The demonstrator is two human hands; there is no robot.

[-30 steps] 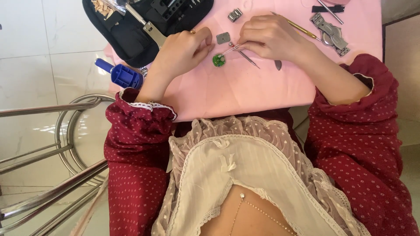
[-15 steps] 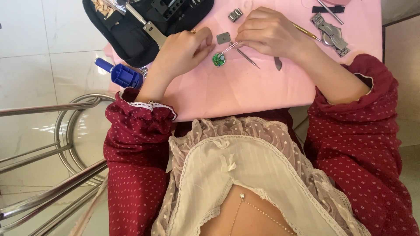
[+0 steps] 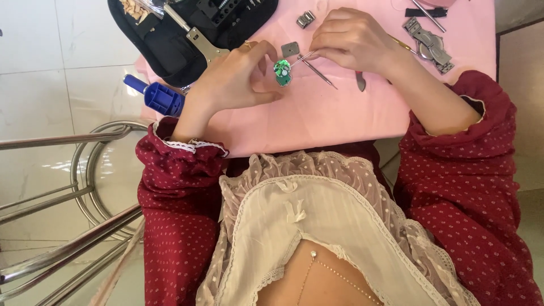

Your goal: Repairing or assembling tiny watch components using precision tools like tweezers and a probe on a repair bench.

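Little has moved since the earlier frames: the green circuit part (image 3: 282, 72) stays pinched in the left hand (image 3: 235, 79) fingers, near the desk (image 3: 340, 119) middle. Right hand (image 3: 354, 39) fingers remain closed on slim tweezers (image 3: 306, 56), whose tips now meet the part. A grey probe (image 3: 318, 75) lies just beside it; a blue tool (image 3: 158, 96) sits at the left edge.

The black tool case (image 3: 187, 34) and metal watch band (image 3: 428, 42) run off the top edge.
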